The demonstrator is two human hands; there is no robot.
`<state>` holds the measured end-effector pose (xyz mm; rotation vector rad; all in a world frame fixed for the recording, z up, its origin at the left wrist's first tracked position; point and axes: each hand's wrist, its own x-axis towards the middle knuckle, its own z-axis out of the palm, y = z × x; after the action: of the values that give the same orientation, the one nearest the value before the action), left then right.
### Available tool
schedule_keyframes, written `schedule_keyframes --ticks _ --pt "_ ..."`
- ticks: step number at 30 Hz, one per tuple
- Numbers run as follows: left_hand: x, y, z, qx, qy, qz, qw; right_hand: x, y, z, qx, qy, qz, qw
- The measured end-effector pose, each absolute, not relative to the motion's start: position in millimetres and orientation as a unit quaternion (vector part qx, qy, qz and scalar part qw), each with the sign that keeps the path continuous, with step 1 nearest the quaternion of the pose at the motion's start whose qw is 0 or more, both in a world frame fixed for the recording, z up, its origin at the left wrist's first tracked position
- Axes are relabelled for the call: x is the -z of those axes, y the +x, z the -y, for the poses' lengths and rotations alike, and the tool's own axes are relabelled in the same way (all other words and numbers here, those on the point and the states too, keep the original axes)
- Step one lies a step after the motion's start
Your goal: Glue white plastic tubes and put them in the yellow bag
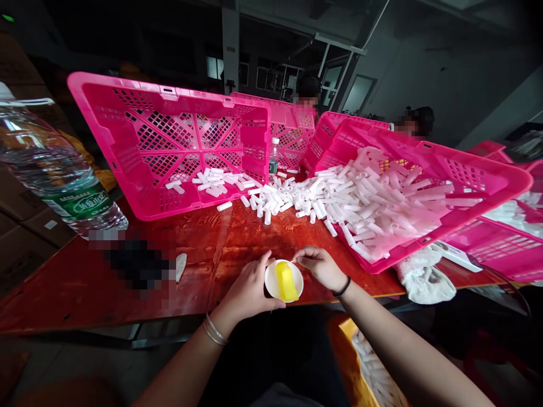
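Near the front edge of the table (203,249), the left hand (250,288) grasps a white bowl (271,280) holding a yellow piece (287,284), long axis pointing away from the body, far end beside the thin stick (292,261) pinched by the right hand (323,268).

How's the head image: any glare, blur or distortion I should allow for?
Head view: room behind sinks into darkness; loose white tubes look nearly washed out; soft sheen on the red table; wide-angle stretch makes the large bottle lean at the left edge; pixelation hides a dark item; bowl reads clearly.
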<state>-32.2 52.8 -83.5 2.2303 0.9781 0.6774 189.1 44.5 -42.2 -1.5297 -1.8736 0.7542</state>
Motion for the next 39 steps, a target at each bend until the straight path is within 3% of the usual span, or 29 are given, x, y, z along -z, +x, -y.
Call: schedule_keyframes --ticks 7,13,19,23,29,34,39 --pt "80 -32 -52 -0.263 0.839 -0.365 0.306 20 187 -50 -0.267 -0.565 0.726 0.287" --pt "80 -31 -51 -0.260 0.836 -0.369 0.311 3 192 -28 -0.122 -0.531 0.790 0.280" --pt "85 -31 -52 -0.265 0.841 -0.374 0.289 -3 171 -35 -0.040 -0.531 0.835 0.135" --pt "83 -30 -52 -0.255 0.842 -0.374 0.293 -21 164 -44 -0.035 -0.502 0.859 0.097" --pt "80 -30 -52 -0.252 0.841 -0.373 0.301 -30 177 -24 -0.051 -0.525 0.831 0.176" --pt "80 -30 -52 -0.258 0.842 -0.371 0.295 12 189 5 -0.105 -0.553 0.787 0.254" --pt "80 -29 -51 -0.259 0.844 -0.372 0.286 47 192 20 -0.077 -0.563 0.761 0.312"
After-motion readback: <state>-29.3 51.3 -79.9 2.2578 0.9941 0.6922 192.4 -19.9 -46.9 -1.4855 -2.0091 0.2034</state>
